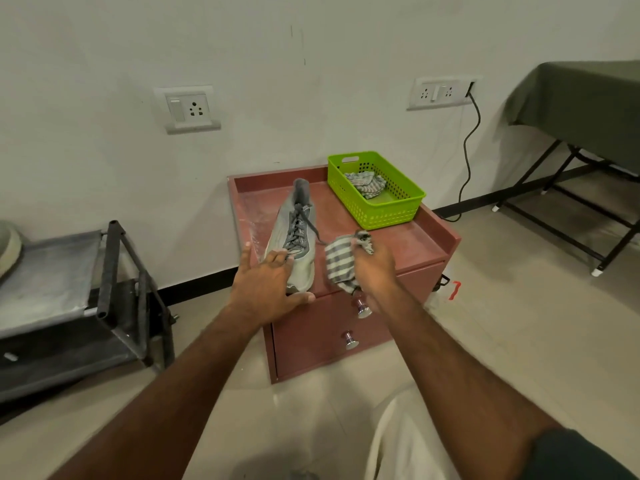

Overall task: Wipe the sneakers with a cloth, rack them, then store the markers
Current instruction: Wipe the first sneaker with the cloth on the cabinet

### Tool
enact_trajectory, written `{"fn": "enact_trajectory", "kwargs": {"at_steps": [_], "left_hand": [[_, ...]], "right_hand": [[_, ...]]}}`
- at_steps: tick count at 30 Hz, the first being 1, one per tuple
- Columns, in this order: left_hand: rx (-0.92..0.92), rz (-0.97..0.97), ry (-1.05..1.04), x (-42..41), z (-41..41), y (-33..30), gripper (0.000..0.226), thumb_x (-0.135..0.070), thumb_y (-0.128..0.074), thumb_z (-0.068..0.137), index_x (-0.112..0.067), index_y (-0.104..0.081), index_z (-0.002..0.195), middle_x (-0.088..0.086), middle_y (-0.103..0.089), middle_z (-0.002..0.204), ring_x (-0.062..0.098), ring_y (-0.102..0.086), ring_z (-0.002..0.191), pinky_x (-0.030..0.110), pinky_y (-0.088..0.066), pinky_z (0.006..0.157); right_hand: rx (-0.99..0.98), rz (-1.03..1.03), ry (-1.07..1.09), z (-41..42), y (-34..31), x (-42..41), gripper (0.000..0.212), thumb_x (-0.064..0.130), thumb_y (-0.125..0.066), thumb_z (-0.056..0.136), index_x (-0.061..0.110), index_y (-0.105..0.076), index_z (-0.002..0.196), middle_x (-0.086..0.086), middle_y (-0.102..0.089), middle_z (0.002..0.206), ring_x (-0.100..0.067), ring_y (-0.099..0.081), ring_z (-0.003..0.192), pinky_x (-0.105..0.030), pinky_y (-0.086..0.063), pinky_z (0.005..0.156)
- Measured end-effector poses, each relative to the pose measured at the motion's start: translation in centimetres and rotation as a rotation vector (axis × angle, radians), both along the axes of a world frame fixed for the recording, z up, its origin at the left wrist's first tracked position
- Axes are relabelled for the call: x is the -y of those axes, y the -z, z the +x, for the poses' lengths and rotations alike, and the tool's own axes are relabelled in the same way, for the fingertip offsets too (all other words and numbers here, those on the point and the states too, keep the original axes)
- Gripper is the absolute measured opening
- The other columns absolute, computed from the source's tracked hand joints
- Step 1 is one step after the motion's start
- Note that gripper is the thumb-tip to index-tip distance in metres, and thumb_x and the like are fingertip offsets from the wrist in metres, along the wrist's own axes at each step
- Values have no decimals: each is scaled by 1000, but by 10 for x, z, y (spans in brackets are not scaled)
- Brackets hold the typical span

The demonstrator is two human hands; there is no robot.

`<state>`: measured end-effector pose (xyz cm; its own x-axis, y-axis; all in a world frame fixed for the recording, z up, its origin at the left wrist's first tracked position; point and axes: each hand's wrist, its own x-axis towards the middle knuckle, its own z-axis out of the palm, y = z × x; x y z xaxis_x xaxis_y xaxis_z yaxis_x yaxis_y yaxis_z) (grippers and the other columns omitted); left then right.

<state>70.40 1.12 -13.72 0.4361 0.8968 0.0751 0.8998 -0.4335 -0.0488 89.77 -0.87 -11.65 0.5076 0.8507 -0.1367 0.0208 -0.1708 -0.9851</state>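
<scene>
A grey sneaker lies on top of a reddish drawer cabinet, toe toward me. My left hand is spread open over its toe, fingers straight, thumb by the cabinet's front edge. To the right of the shoe, my right hand grips a striped grey-and-white cloth just above the cabinet top. No markers are visible.
A green plastic basket holding another striped cloth stands at the cabinet's back right. A dark metal shoe rack stands on the left. The cabinet front has two chrome knobs. A cloth-covered folding table stands far right.
</scene>
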Motion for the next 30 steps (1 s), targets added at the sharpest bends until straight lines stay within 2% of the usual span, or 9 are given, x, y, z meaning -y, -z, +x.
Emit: {"fn": "enact_trajectory", "kwargs": {"at_steps": [4, 9, 13, 16, 18, 21, 26, 28, 30], "left_hand": [[-10, 7, 14, 5, -1, -1, 83, -74, -38, 91, -22, -30, 155, -3, -28, 163, 10, -26, 149, 57, 16, 117], [51, -29, 38, 1, -2, 7, 79, -69, -39, 94, -21, -29, 156, 1, -28, 163, 14, -28, 149, 50, 3, 122], [108, -37, 55, 1, -2, 8, 78, -63, -46, 95, -17, -30, 155, 6, -29, 162, 18, -31, 148, 47, -2, 122], [91, -36, 61, 0, -3, 10, 79, -63, -46, 94, -15, -29, 155, 8, -29, 162, 20, -31, 147, 46, -5, 123], [88, -41, 63, -2, -3, 11, 79, -63, -46, 95, -15, -28, 155, 8, -27, 163, 19, -29, 148, 43, -7, 124], [106, -58, 61, -4, -1, 9, 78, -62, -44, 96, -15, -28, 156, 7, -24, 164, 18, -26, 150, 43, -5, 124], [72, -13, 26, 0, 0, 11, 76, -62, -43, 96, -20, -27, 156, 2, -24, 165, 17, -23, 150, 46, -6, 124], [66, -7, 17, 1, -1, 11, 74, -62, -41, 96, -21, -27, 156, 1, -24, 164, 17, -22, 151, 46, -6, 124], [78, -14, 20, 0, -1, 9, 73, -61, -41, 96, -20, -28, 156, 2, -25, 164, 17, -22, 151, 46, -5, 124]], "right_hand": [[-250, -56, 45, 8, 5, -2, 5, 17, -66, 92, 15, -62, 93, -12, -74, 96, -31, -73, 87, -55, -60, 79], [190, 38, -41, -12, 12, -14, 10, 14, -64, 91, 15, -72, 97, 4, -67, 79, -11, -61, 66, -22, -53, 60], [383, 24, -394, -35, 27, -25, 41, 3, -61, 91, 13, -65, 130, 0, -68, 121, -9, -62, 106, -22, -47, 94], [283, -14, -473, -30, 24, -12, 32, 4, -61, 89, 17, -72, 116, 7, -68, 85, -4, -58, 70, -20, -46, 64], [186, -58, -531, -16, 15, 4, 21, 9, -64, 87, 20, -75, 101, 5, -70, 77, -9, -61, 64, -26, -48, 57], [127, -14, -403, 9, 1, 16, 17, 8, -63, 93, 20, -73, 99, -1, -75, 93, -20, -71, 83, -42, -60, 78], [625, 94, 66, 44, 2, 0, 37, 7, -68, 85, 24, -72, 118, -5, -73, 105, -22, -63, 96, -32, -51, 86], [740, 119, 65, 57, 13, -12, 47, 3, -67, 82, 31, -70, 120, -3, -72, 114, -24, -64, 105, -35, -52, 93], [820, 34, -118, 63, 18, -17, 51, 4, -67, 78, 32, -69, 121, -1, -66, 127, -23, -60, 118, -40, -45, 104]]}}
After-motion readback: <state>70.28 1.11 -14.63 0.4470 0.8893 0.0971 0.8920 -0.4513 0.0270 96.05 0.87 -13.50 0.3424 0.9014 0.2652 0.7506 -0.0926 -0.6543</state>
